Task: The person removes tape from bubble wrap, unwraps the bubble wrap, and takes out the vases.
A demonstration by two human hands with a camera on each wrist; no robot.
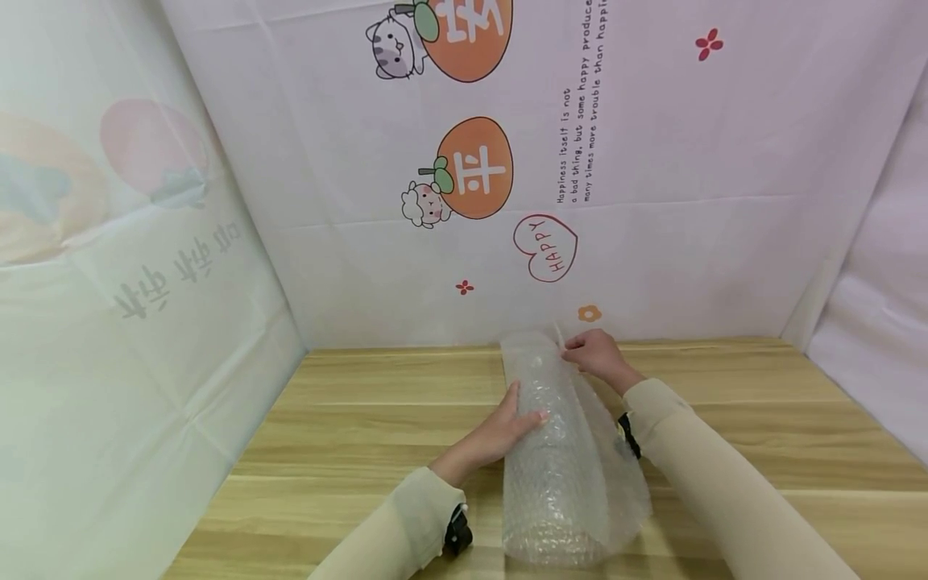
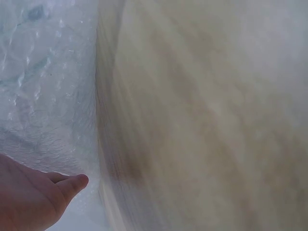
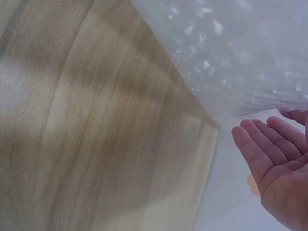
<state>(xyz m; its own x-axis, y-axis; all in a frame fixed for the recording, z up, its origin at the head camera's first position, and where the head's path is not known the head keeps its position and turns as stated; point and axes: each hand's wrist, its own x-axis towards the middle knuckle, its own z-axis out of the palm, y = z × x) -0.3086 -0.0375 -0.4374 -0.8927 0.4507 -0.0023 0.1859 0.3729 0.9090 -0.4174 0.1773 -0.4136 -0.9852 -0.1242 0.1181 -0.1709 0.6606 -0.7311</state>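
Observation:
A roll of clear bubble wrap [image 1: 547, 475] lies lengthwise on the wooden table, its loose sheet [image 1: 616, 483] hanging off the right side. My left hand [image 1: 500, 431] rests on the roll's left side, thumb stretched over the top; in the left wrist view the thumb [image 2: 72, 185] lies against the plastic. At the roll's far end, my right hand [image 1: 598, 354] pinches the edge of the sheet, where a thin pale strip [image 1: 558, 332] sticks up. From the right wrist, the fingers [image 3: 255, 149] look fairly straight beneath the bubble wrap [image 3: 226, 53], and the thumb meets its edge.
Wood-grained tabletop [image 1: 348, 459] extends on both sides of the roll. A white printed cloth [image 1: 652, 242] hangs behind the table's far edge, with more cloth at the left [image 1: 145, 362] and right [image 1: 884, 322]. Black bands [image 1: 457, 532] circle the wrists.

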